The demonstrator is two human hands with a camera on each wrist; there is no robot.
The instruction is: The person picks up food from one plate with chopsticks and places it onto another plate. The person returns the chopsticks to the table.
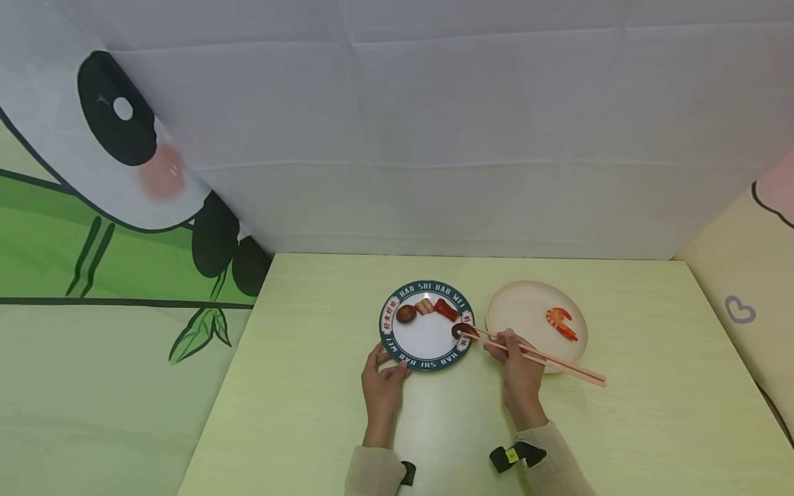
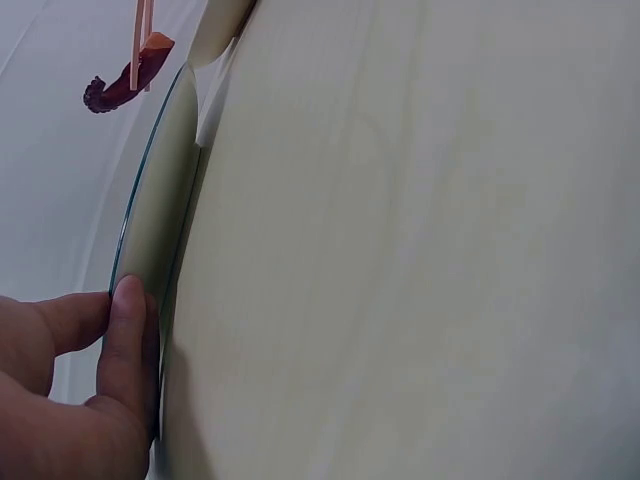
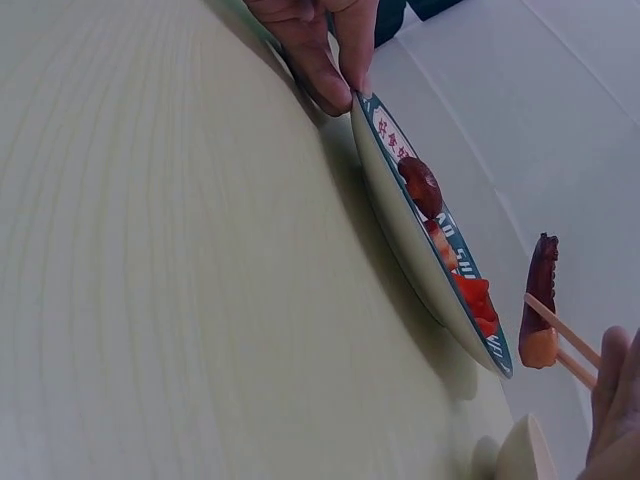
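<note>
My right hand [image 1: 521, 375] has its fingers curled round a pair of pale wooden chopsticks [image 1: 586, 376], and that grip is drawn in close. The tips pinch a dark, curled octopus tentacle [image 3: 541, 275] with an orange cut end; from the head view it lies across the right rim of the green-rimmed plate [image 1: 428, 344], and both wrist views show me it is held up — clear of the plate.

My left hand [image 1: 381, 389] has a narrow grip of its own, thumb and fingers pinching the plate's near-left edge. The plate, lettered HAO SHI HAO WEI, sits on the pale tabletop [image 1: 304, 386]. On its far side I see a round brown mushroom cap [image 1: 406, 314] at the left, a streaky slice of pork belly [image 1: 424, 306] beside it, then a red piece of food [image 1: 446, 310] that I can't identify for certain.

Just right of that plate stands a cream plate [image 1: 515, 306] carrying one curled orange shrimp [image 1: 561, 327] — my right hand partly covers its near-left edge. Past the tabletop's left edge I get a panda-print cloth [image 1: 118, 186].
</note>
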